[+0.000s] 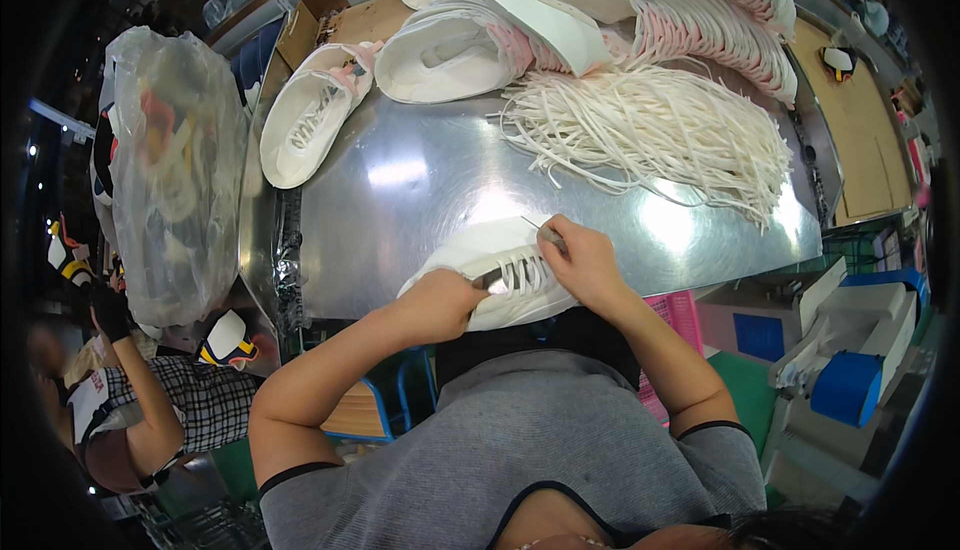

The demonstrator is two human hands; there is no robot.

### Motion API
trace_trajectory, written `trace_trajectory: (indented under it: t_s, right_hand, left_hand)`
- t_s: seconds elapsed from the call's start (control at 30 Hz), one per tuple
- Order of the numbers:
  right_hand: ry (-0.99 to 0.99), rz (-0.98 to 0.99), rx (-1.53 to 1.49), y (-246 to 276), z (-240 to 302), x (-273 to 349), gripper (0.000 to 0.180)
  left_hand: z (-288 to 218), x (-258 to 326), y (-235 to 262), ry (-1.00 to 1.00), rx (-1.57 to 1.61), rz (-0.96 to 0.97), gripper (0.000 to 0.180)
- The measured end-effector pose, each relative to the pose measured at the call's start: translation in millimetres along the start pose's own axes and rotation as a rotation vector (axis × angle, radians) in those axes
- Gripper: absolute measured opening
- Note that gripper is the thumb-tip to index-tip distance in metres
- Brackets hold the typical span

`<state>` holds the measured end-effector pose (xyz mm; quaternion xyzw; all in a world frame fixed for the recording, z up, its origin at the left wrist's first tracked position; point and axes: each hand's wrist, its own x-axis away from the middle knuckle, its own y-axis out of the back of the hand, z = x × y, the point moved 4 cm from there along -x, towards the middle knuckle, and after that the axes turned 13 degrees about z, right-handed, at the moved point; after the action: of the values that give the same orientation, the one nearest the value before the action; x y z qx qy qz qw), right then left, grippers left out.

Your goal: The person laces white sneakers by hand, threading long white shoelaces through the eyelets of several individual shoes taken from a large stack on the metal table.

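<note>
At the near edge of the metal table lies a white shoe upper [468, 248], with a white lace crossing its eyelets in several rows. My left hand [442, 304] is closed on the upper at its opening, fingers partly hidden inside. My right hand [583, 266] is closed around the short grey handle of a thin, pointed tool [552, 240], probably an awl or lacing hook. The tool's tip points up and left above the upper, beside the laced rows. Farther off, a laced white shoe upper [305, 145] with pink lining rests on the table's left side.
A loose heap of white laces [655, 135] covers the table's right part. Behind it sit stacks of white and pink uppers [440, 55]. A clear plastic bag [175, 180] stands left of the table [350, 240]; a co-worker's arm [150, 390] is below it. A pink basket [675, 325] is at right.
</note>
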<state>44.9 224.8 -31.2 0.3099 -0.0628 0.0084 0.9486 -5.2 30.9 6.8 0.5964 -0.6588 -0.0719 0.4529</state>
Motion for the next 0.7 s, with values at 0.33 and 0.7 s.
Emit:
trace_trajectory:
  t_s: [0.33,0.7]
  right_hand:
    - [0.147,0.126,0.033,6,12,-7,0.018]
    - [0.036,0.131,-0.012,4,11,3,0.020]
  left_hand:
    - [8,15,-17,0.114,0.768,-0.517,0.016]
    - [-5,11,-7,0.004,0.552,-0.865,0.028]
